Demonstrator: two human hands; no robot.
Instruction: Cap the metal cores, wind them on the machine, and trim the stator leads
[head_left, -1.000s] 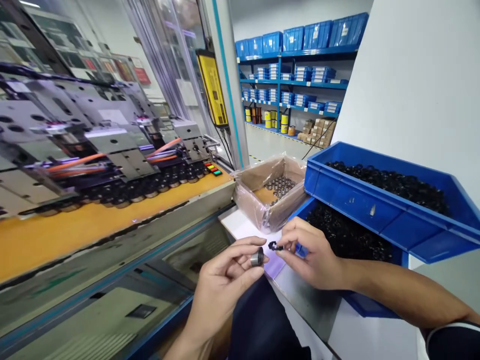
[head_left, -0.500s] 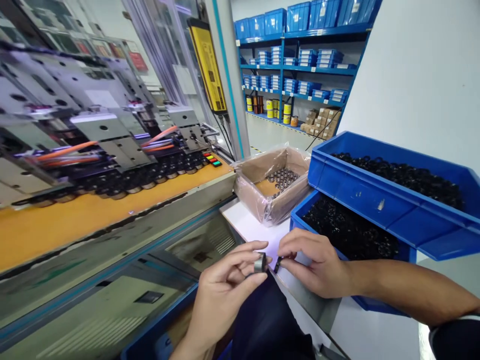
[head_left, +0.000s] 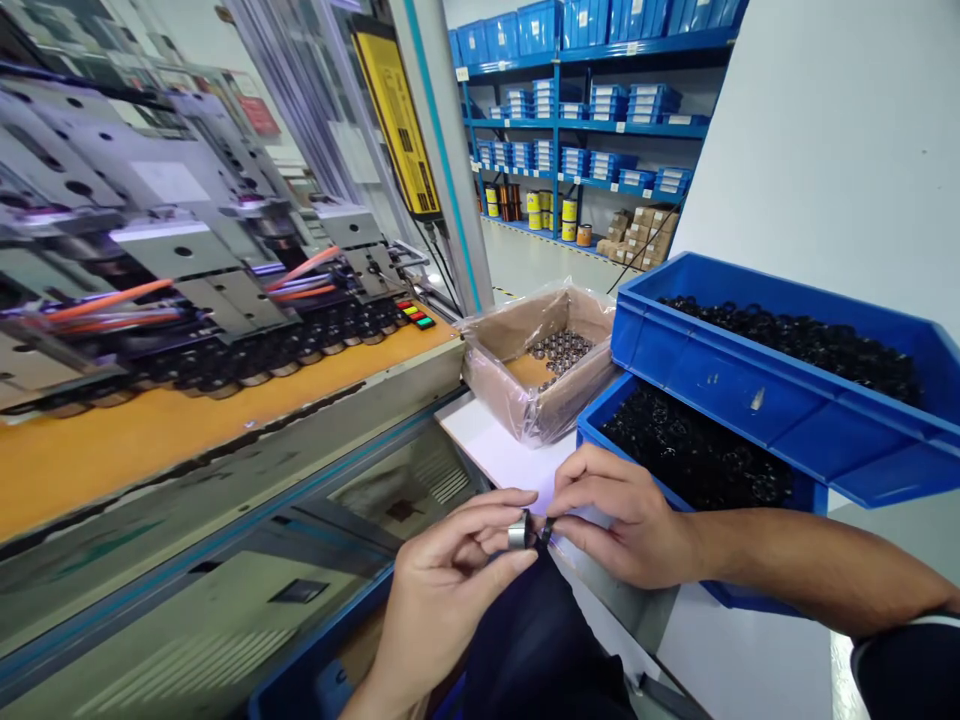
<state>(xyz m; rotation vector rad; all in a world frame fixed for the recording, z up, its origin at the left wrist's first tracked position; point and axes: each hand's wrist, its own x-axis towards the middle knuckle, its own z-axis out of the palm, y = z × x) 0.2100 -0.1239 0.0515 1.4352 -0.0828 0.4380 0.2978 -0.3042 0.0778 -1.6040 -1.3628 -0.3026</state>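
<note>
Between the fingertips and thumb of my left hand (head_left: 457, 570) is a short metal ring (head_left: 517, 533), silvery outside, with a dark edge facing right. My right hand (head_left: 615, 515) pinches a small black ring-like part (head_left: 547, 530) between thumb and fingers, just to the right of the metal ring. A narrow gap seems to separate the two parts. Both hands are above my lap, in front of a white table (head_left: 495, 450). Behind my right hand, the lower blue bin (head_left: 589, 425) holds many black parts (head_left: 690, 450).
An upper blue bin (head_left: 750, 385) of black ring parts rests across the lower one. Left of it stands a plastic-lined cardboard box (head_left: 495, 395) with metal rings inside. A machine (head_left: 217, 290) lines the left, black-and-metal pieces (head_left: 247, 370) along its orange surface (head_left: 187, 425).
My right hand has moved slightly left, bringing the black part closer to the metal ring. My left hand keeps its hold. The view has shifted a little.
</note>
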